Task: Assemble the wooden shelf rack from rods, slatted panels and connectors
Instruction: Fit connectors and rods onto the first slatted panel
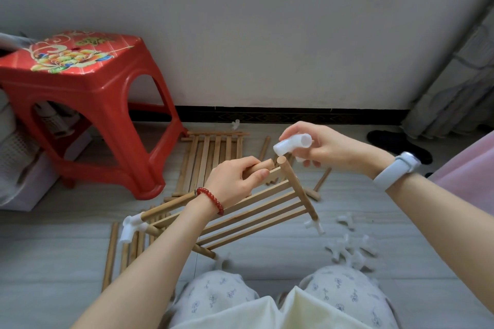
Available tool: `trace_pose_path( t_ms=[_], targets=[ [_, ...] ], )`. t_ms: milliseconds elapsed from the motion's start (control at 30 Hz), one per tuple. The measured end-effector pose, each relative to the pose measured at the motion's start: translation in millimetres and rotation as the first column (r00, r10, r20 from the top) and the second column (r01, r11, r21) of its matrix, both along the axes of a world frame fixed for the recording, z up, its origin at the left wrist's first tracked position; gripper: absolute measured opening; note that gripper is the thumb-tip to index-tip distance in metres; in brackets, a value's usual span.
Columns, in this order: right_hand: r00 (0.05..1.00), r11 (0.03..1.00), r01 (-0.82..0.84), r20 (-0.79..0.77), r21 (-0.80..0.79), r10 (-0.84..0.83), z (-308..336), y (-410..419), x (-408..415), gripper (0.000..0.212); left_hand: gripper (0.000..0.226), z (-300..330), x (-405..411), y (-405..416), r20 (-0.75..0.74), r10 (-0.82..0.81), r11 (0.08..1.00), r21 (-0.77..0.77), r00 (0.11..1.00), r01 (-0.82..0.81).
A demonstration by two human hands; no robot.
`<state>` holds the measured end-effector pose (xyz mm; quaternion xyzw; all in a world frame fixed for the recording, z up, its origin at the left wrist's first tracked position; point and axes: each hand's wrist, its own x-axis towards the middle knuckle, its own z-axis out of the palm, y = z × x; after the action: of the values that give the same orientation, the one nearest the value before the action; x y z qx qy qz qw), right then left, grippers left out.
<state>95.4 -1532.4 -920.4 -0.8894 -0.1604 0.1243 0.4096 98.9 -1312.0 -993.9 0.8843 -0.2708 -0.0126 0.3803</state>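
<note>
1. Nearest the viewer, two knees in flowered trousers [213,299] frame the bottom edge, and both forearms reach forward over the floor [267,254].
2. A slatted panel [256,211] is held tilted above the floor; white connectors already cap its corners at 8 o'clock [132,227] and 4 o'clock [316,226].
3. The left hand [235,181], wearing a red bead bracelet, is curled around the panel's far rod [260,167], gripping it near its bare end.
4. A second rod [296,187] runs along the panel's right side; its bare end sits just beside the first, both pointing up and away at about 1 o'clock.
5. The right hand [318,147] pinches a loose white connector [292,143] just above those two ends (close, but not touching), so it is the nearer hand for the fit.
6. Judgement: the connector's sockets must be lined up with each rod's long axis, then pushed down towards 7 o'clock.
7. Farther off, another slatted panel [213,157] lies flat by a red stool [88,104].
</note>
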Motion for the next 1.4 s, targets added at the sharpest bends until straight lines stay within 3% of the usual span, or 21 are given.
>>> trace_pose_path(
  t_ms=[100, 300, 400, 600, 700, 767, 833, 900, 1000, 1100, 1233, 1400],
  targets=[
    [0.987, 0.979, -0.018, 0.152, -0.203, 0.050, -1, 7, -1, 0.028, 0.010, 1, 1, 0, 0.008, 0.009, 1.000, 0.003, 1.000, -0.009],
    [0.930, 0.948, 0.041, 0.358, -0.316, 0.080, -12, 15, -10, 0.033, 0.007, 2, 2, 3, -0.004, 0.036, 0.999, -0.027, 0.999, -0.036],
    [0.855, 0.950, 0.056, 0.506, -0.308, 0.114, -18, 21, -15, 0.033, 0.011, 4, 2, 5, -0.026, 0.035, 0.997, -0.068, 0.999, -0.037],
    [0.703, 0.968, 0.030, 0.694, -0.249, 0.157, -26, 36, -8, 0.046, 0.044, 17, 2, 9, -0.101, 0.060, 0.946, -0.313, 0.993, -0.089],
    [0.776, 0.995, -0.017, 0.627, -0.094, 0.072, -32, 49, 0, 0.064, 0.051, 14, 4, 8, -0.184, 0.047, 0.874, -0.468, 0.982, -0.130],
    [0.853, 0.997, 0.062, 0.522, -0.052, -0.026, -37, 50, 8, 0.066, 0.049, 6, 7, 10, -0.274, 0.045, 0.812, -0.550, 0.961, -0.194],
    [0.899, 0.979, 0.132, 0.434, -0.157, -0.052, -41, 46, 14, 0.047, 0.055, -5, 9, 14, -0.388, 0.020, 0.744, -0.610, 0.921, -0.273],
    [0.932, 0.984, 0.088, 0.361, -0.154, -0.027, -46, 49, 17, 0.025, 0.061, -18, 8, 14, -0.485, -0.043, 0.706, -0.634, 0.874, -0.316],
    [0.966, 0.994, 0.031, 0.258, -0.109, -0.002, -56, 64, 19, 0.028, 0.054, -33, 4, 15, -0.556, -0.050, 0.708, -0.606, 0.829, -0.363],
    [0.983, 0.956, -0.049, 0.155, -0.290, 0.098, -73, 75, 20, 0.033, 0.055, -45, 5, 25, -0.606, 0.010, 0.685, -0.575, 0.795, -0.447],
    [0.961, 0.868, -0.024, 0.228, -0.496, 0.157, -98, 91, 18, 0.016, 0.052, -60, 8, 44, -0.668, 0.040, 0.668, -0.535, 0.743, -0.517],
    [0.967, 0.799, -0.037, 0.179, -0.600, 0.180, -124, 109, 20, 0.017, 0.057, -74, 6, 57, -0.655, 0.211, 0.830, -0.272, 0.725, -0.487]
  ],
)
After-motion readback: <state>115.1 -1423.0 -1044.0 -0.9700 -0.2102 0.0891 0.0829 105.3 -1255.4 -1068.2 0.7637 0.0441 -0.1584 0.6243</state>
